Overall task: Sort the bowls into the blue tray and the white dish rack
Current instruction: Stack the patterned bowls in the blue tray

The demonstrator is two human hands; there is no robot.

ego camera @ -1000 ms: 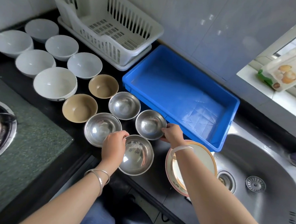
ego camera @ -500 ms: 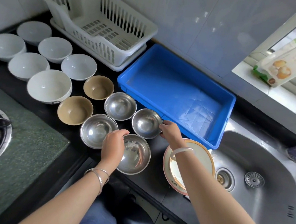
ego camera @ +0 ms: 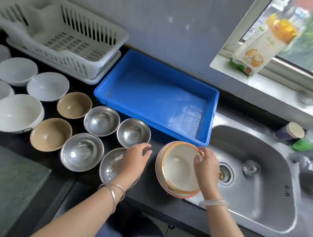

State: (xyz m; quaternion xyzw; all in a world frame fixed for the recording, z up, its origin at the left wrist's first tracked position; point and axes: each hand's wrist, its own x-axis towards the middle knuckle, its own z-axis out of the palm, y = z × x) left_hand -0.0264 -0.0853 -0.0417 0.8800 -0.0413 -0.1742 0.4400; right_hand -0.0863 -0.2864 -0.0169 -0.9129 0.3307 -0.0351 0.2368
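My right hand [ego camera: 206,162] grips the far rim of a large gold-rimmed pink bowl [ego camera: 179,169], which is tilted up at the counter edge beside the sink. My left hand [ego camera: 136,159] hovers with fingers apart over the nearest steel bowl [ego camera: 111,166], covering part of it. Three more steel bowls [ego camera: 82,151] [ego camera: 101,120] [ego camera: 133,132] sit close by. Two tan bowls [ego camera: 50,134] [ego camera: 74,105] and several white bowls [ego camera: 15,115] fill the left counter. The blue tray [ego camera: 213,107] and the white dish rack [ego camera: 107,63] stand against the wall, with nothing inside.
A steel sink [ego camera: 258,210] with two drains lies at the right. A food package [ego camera: 264,44] stands on the window sill. A cup [ego camera: 290,131] and green items sit behind the sink. A grey stove surface [ego camera: 3,185] is at the lower left.
My right hand left the steel bowl and took hold of the gold-rimmed bowl, tipping it up. My left hand slid right off the nearest steel bowl's left rim. The view shifted right.
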